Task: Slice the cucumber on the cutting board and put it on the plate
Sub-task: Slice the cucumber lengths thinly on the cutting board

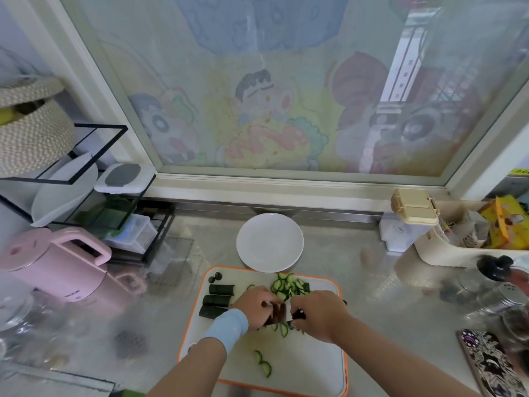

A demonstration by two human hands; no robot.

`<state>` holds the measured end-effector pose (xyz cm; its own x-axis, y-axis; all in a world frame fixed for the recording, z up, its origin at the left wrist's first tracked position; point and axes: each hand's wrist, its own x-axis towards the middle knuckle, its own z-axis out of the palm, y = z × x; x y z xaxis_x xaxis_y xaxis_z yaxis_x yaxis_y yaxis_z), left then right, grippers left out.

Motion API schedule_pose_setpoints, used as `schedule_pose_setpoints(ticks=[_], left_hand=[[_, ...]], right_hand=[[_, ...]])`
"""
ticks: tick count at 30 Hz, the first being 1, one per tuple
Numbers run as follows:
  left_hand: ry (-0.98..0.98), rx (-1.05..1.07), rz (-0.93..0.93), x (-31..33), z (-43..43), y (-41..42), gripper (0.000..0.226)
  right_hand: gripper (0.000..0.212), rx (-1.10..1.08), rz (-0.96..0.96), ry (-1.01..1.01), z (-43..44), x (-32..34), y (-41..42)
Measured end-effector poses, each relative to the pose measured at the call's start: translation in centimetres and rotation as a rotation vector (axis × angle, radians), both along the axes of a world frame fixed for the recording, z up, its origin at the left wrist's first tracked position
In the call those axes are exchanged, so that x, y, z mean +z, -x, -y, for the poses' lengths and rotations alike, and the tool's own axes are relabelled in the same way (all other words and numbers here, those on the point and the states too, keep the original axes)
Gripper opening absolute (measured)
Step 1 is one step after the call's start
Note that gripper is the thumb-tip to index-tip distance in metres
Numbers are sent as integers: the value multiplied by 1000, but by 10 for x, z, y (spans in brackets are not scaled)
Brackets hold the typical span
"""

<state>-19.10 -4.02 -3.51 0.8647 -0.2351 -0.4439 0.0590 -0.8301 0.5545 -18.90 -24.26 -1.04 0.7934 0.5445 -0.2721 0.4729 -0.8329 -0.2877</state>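
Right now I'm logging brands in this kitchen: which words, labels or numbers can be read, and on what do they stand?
No text can be read.
Pink kettle: small dark mark low on its front, too blurred.
Yellow box: printing, too blurred.
Yellow sticker at the right edge: dark marks, too small.
Window: cartoon drawings only, no words visible.

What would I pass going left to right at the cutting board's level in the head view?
Pink kettle → uncut cucumber pieces → left hand holding the cucumber piece being cut → right hand gripping the knife → glass shaker.
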Motion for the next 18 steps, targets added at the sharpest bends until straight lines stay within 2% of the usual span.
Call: schedule_pose_setpoints(ticks=[3, 6, 10, 13, 16, 18], left_hand=[[-57, 50, 36, -2, -8, 0, 49], [-3, 276, 83, 3, -21, 2, 41], [-52, 142, -59, 1, -30, 6, 23], [14, 192, -119, -6, -30, 7, 29], [110, 358, -32, -4, -33, 9, 44], [125, 488, 79, -2, -41, 13, 47]], right_hand=[[24, -12, -19, -13, 0, -2, -1], [22, -12, -24, -6, 0, -3, -2], [21, -12, -35, -4, -4, -3, -4], [20, -8, -39, -13, -8, -4, -1], [18, -24, -54, -22, -7, -2, 3], [18, -65, -93, -23, -6, -3, 5]])
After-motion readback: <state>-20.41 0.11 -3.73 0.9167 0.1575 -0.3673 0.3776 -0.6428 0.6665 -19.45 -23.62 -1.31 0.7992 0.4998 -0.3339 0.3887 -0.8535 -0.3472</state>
